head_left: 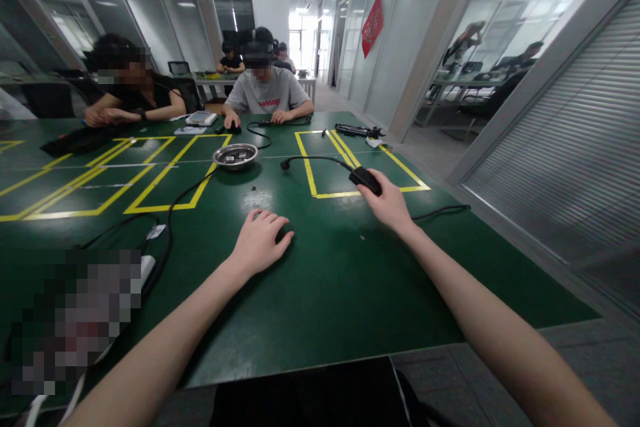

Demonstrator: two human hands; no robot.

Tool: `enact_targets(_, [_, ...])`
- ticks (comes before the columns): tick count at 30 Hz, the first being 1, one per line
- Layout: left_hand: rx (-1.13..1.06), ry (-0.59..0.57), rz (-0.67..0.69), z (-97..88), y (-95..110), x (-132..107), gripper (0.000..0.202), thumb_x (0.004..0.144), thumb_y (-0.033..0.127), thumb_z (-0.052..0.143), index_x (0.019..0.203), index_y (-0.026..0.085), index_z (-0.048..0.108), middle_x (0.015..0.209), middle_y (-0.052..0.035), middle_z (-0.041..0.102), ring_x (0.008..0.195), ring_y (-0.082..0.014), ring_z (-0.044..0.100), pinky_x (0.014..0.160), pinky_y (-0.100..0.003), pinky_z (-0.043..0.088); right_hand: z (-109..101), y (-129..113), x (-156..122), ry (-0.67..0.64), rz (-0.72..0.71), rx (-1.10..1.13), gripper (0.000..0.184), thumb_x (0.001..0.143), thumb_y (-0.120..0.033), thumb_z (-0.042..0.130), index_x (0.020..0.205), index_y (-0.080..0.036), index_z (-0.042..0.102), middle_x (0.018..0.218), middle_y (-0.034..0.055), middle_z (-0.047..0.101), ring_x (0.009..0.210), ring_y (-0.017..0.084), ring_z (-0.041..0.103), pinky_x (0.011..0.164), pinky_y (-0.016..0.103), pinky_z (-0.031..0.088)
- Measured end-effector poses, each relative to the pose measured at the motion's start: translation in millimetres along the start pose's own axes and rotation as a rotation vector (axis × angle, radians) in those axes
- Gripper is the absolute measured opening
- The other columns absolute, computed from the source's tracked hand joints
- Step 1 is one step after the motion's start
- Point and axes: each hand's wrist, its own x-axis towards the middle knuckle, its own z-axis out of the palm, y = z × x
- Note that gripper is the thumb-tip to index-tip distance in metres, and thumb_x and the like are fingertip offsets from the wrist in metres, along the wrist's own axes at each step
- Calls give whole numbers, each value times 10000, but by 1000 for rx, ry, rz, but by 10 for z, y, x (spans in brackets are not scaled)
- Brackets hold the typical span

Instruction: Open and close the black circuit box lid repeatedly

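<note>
My right hand [389, 203] reaches forward over the green table [325, 280] and grips a black computer mouse [365, 179] at the yellow tape line. The mouse's black cable [313, 159] curves away to the left and ends in a plug. My left hand [260, 240] rests palm down on the table near the middle, its fingers loosely curled with nothing visible under them. A small metal dish [235, 156] with small parts in it stands beyond my left hand.
Yellow tape rectangles [165, 177] mark the table. A black cable and a white power strip [146, 265] lie at the left. Two people sit across the table with mice and cables. A dark tool [356, 129] lies far right. The table edge drops off at the right.
</note>
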Motion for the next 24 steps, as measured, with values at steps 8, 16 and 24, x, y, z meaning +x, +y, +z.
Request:
enact_targets(8, [-32,-121,-56,-18,59,17,254,980,363,520,893,186,679,949,-89,705,919,-253,649,838,-393,502,-150,368,171,128,325,-179,552,912,-449,530,1391,-175,562,1236,155,695,1134,323,638,956,421,499])
enact_targets(16, [-11,-177,-108,0,84,6,190,964,369,549,911,199,615,835,-60,682,811,-247,659,776,-371,489,-97,626,174,15,512,-355,569,910,-507,569,1398,-215,572,1188,172,704,1082,337,675,940,468,508])
enact_targets(24, [-20,-196,-127,-20,105,7,195,961,394,560,937,206,606,866,-58,683,833,-243,659,782,-365,495,-238,896,178,221,592,-393,582,914,-499,557,1406,-189,551,1171,201,687,1084,364,666,923,505,510])
